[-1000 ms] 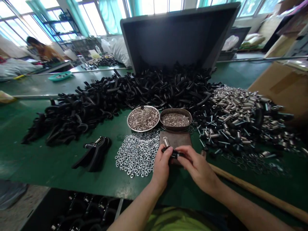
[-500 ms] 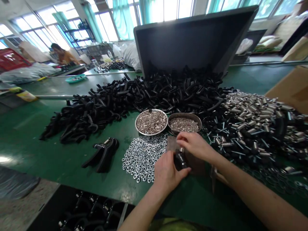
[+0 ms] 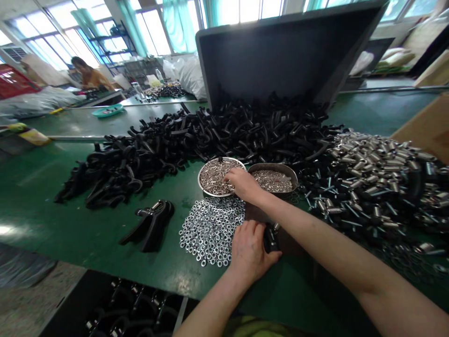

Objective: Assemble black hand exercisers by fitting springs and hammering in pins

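My left hand (image 3: 249, 248) is closed round a black plastic spring clamp (image 3: 271, 238) on a dark plate near the front of the bench; much of the clamp is hidden by the fingers and my right forearm. My right hand (image 3: 243, 184) reaches into the right side of a round dish (image 3: 199, 183) of small metal pins (image 3: 216, 174). Its fingers are drawn together at the pins, and what lies between the tips cannot be made out. A pile of hex nuts (image 3: 206, 229) lies left of my left hand. Farther left rests a finished-looking black clamp (image 3: 151, 225).
An oval tin (image 3: 295, 182) of small metal parts touches the dish. Behind spreads a heap of black clamp handles (image 3: 189, 135) below a tilted grey bin (image 3: 280, 61). Springs (image 3: 372, 157) and black-headed bolts pile up at right. A co-worker (image 3: 89, 77) sits far left.
My right hand has left the clamp and moved left and away from me to the dish of pins. My left hand keeps the clamp, shifted slightly right.
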Available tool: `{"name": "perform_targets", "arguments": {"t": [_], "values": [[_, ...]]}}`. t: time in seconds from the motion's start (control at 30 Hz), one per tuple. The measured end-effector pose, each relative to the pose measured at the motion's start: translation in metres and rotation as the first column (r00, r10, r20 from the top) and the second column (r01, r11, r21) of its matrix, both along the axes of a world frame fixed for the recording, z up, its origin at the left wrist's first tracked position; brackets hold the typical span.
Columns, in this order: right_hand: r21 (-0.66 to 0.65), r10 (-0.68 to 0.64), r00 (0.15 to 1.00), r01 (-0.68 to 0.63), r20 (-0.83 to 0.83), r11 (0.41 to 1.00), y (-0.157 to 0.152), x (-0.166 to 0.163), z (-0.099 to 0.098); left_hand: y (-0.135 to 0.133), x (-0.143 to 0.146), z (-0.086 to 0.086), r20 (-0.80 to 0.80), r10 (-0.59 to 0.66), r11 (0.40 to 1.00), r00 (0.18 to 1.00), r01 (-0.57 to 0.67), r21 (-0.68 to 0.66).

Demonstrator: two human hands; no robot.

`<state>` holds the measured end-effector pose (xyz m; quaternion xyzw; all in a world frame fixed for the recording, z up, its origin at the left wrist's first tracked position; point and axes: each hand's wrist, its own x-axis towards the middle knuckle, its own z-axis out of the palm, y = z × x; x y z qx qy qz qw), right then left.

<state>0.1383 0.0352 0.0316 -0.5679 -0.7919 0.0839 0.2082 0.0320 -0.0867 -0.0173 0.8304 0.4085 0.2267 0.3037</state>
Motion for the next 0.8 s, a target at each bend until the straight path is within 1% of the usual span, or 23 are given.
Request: {"name": "perform_targets", "arguments": {"t": [0.07,0.13,0.2,0.27,0.37,0.43,0.5,0.57,0.63,0.7,0.77,0.8], "values": [[-0.01,-0.032,0.998,0.032,-0.055,0.999,-0.016,0.011,0.004,0.001,0.0,-0.001,0.028,0.0,1.0,1.0,0.0,-0.021],[-0.077,-0.088,0.979,0.075,-0.181,0.994,-0.043,0.025,0.005,0.001,0.0,-0.001,0.025,-0.011,1.0,1.0,0.012,-0.014],[-0.171,-0.173,0.927,0.121,-0.334,0.978,-0.076,0.041,0.001,0.002,0.0,0.0,0.015,-0.022,1.0,1.0,0.022,-0.004],[-0.195,-0.219,0.896,0.153,-0.387,0.969,-0.106,0.056,-0.009,0.002,-0.001,0.002,0.016,-0.029,1.0,0.999,0.029,-0.009],[-0.159,-0.206,0.92,0.161,-0.333,0.974,-0.132,0.067,-0.026,0.002,0.0,0.004,0.041,-0.029,0.999,0.999,0.031,-0.033],[-0.168,-0.208,0.931,0.163,-0.299,0.972,-0.137,0.068,-0.033,0.003,0.0,0.004,0.047,-0.024,0.999,0.999,0.027,-0.043],[-0.16,-0.209,0.943,0.172,-0.257,0.972,-0.137,0.064,-0.036,0.002,0.0,0.003,0.042,-0.025,0.999,0.999,0.027,-0.031],[-0.086,-0.187,0.969,0.175,-0.161,0.981,-0.139,0.058,-0.037,0.002,0.0,0.002,0.025,-0.033,0.999,0.999,0.033,0.007],[0.037,-0.16,0.987,0.16,-0.009,0.986,-0.144,0.052,-0.041,0.002,0.0,0.001,-0.013,-0.043,0.997,0.999,0.044,0.058],[0.161,-0.157,0.982,0.14,0.104,0.977,-0.15,0.047,-0.046,0.001,0.0,0.0,-0.067,-0.051,0.993,0.996,0.058,0.106],[0.229,-0.158,0.979,0.126,0.126,0.965,-0.155,0.048,-0.049,0.0,0.0,0.0,-0.108,-0.058,0.987,0.992,0.073,0.143],[0.225,-0.141,0.984,0.113,0.11,0.968,-0.156,0.051,-0.048,-0.001,-0.001,0.0,-0.124,-0.069,0.984,0.99,0.088,0.157]]}}
